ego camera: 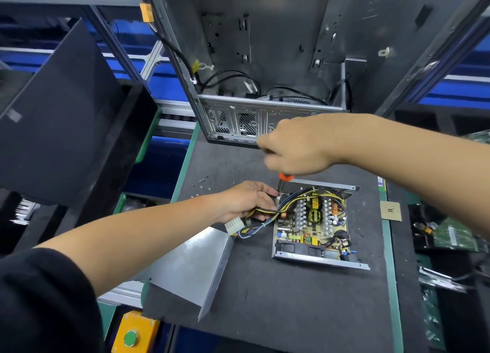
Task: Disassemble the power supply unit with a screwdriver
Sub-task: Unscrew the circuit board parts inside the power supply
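The fingers [261, 210] of the left hand [245, 200] curl round the yellow, black and blue cable bundle [265, 212] just where it leaves the power supply unit [313, 221], pulling it aside at the unit's left edge. The right hand [297, 147] hovers above the unit's far left corner, its fingers closed round a screwdriver [286, 177]; only the orange collar of the tool shows below the fist, and the tip is hidden, so I cannot tell whether it sits in a screw.

The unit lies in the middle of the dark counter [265, 299], open to view: the circuit board [310, 230] with its coils, heat sinks and capacitors is still seated in the lower metal shell. The bent metal cover [196, 267] rests apart on the counter to the left, partly over the edge, so the lid stage looks done. A few small loose screws [202, 184] lie on the counter beyond the left hand, which fits that. The white connector [234, 224] at the end of the bundle lies beside the left wrist.

What is left, by my reading, is freeing the board from the shell and getting the wiring clear; the corner under the right hand seems the current target.

Behind stands an emptied computer case [265, 61]; other circuit boards [456, 236] sit at the right.
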A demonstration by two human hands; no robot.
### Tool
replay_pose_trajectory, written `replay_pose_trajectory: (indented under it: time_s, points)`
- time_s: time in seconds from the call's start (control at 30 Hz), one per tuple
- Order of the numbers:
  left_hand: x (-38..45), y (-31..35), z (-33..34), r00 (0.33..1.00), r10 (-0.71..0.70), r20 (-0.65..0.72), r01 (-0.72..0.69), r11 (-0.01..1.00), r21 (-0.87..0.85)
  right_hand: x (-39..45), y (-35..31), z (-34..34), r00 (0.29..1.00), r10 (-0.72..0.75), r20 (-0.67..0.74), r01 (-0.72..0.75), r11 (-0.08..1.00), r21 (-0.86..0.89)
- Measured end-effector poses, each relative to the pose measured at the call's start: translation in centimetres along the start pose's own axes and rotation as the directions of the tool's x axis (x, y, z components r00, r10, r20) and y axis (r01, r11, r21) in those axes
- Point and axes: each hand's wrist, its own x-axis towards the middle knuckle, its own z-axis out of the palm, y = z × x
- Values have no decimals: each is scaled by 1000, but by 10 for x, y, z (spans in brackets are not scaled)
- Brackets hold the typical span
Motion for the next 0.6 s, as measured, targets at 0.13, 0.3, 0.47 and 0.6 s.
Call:
replay_pose_trajectory:
  time_s: [0.13, 0.3, 0.47, 0.6]
  points:
    - [1, 0, 0, 1000, 3, 2, -3, 1000, -14, 5, -18, -5, 986, 119, 115, -99, 981, -165]
    - [0, 0, -2, 1000, -3, 12, 3, 1000, -14, -3, -30, -6, 994, -36, 103, 54, 983, -176]
    - [1, 0, -1, 1000, 6, 4, -6, 999, -38, -7, -27, -10, 989, -113, 99, 135, 956, -259]
    - [0, 0, 0, 1000, 1, 14, -1, 999, -40, -5, -21, -11, 968, -226, 113, 252, 896, -367]
